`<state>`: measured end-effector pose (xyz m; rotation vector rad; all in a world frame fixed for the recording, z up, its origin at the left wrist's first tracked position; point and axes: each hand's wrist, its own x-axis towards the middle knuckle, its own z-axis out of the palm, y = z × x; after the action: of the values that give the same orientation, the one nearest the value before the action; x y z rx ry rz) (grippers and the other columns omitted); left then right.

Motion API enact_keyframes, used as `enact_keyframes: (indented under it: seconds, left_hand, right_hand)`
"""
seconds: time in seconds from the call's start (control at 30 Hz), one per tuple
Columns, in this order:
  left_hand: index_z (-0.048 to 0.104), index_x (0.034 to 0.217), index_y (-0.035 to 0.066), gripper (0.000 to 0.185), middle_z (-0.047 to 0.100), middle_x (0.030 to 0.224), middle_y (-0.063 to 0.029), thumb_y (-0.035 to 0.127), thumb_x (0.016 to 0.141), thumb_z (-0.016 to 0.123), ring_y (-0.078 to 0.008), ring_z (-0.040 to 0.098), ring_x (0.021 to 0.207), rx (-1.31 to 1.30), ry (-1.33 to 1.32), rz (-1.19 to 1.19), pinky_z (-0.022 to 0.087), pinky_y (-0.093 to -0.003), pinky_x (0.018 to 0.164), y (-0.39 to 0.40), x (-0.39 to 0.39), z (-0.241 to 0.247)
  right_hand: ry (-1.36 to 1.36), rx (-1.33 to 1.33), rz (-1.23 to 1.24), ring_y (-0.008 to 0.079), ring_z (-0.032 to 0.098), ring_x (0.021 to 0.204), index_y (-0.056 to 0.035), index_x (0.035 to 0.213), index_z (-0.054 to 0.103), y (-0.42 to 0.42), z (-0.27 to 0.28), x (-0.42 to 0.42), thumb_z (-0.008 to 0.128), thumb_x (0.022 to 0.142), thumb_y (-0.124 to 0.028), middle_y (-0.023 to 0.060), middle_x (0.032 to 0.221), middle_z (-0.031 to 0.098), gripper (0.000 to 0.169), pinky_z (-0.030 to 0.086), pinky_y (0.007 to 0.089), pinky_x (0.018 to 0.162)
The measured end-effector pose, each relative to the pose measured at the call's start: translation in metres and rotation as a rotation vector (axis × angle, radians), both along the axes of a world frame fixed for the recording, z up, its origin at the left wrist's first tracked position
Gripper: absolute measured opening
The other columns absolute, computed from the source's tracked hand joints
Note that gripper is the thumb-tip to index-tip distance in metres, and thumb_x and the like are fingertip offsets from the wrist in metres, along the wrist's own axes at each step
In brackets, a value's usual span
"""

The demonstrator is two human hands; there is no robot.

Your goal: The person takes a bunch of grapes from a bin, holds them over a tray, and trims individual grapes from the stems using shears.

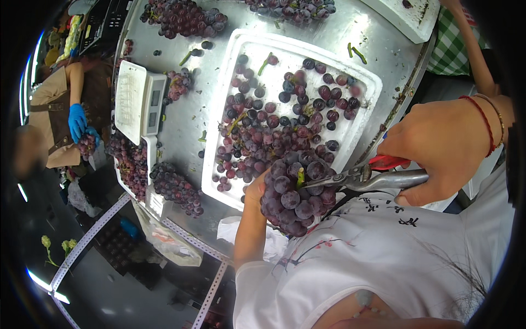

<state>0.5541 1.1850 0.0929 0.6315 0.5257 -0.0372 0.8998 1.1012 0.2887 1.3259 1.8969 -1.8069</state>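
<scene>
A bunch of dark purple grapes (pixel 289 199) rests in my left hand (pixel 258 190), which is mostly hidden behind it. A short green stem (pixel 301 177) sticks up from the bunch. My right hand (pixel 437 144) grips pruning shears (pixel 370 179) with one red and one bare metal handle; their narrow tips lie at the grapes beside the stem. Under and beyond the bunch stands a white foam tray (pixel 372 88) holding loose grapes (pixel 263 140) and a few green stem pieces.
More grape bunches (pixel 176 189) lie on the metal table (pixel 185 115). A white scale (pixel 141 100) stands left, near a container of grapes (pixel 131 164). A foam box (pixel 411 20) is at the upper right. A co-worker's blue-gloved hand (pixel 77 121) is at far left, another person's forearm (pixel 476 61) upper right.
</scene>
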Motion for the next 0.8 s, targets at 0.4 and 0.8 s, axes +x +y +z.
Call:
enact_keyframes:
  seconds: [0.4, 0.8]
  left_hand:
    - [0.033, 0.128, -0.002, 0.103, 0.045, 0.122, -0.0124, 0.058, 0.053, 0.071, -0.0236, 0.046, 0.111, -0.068, -0.042, 0.042, 0.036, -0.0342, 0.093, -0.006, -0.019, -0.015]
    - [0.031, 0.130, -0.003, 0.114, 0.044, 0.124, -0.0126, 0.063, 0.047, 0.074, -0.0236, 0.044, 0.114, -0.083, -0.014, 0.028, 0.033, -0.0342, 0.097, -0.009, 0.003, -0.017]
  right_hand:
    - [-0.163, -0.068, 0.233, 0.0275, 0.058, 0.052, 0.0055, 0.073, 0.056, 0.040, 0.012, -0.031, 0.065, 0.067, -0.035, 0.0138, 0.061, 0.056, 0.042, 0.047, 0.0333, 0.049]
    - [-0.281, 0.258, 0.153, 0.0263, 0.057, 0.054, 0.0051, 0.082, 0.054, 0.050, 0.021, -0.040, 0.064, 0.067, -0.036, 0.0116, 0.065, 0.055, 0.045, 0.044, 0.0334, 0.047]
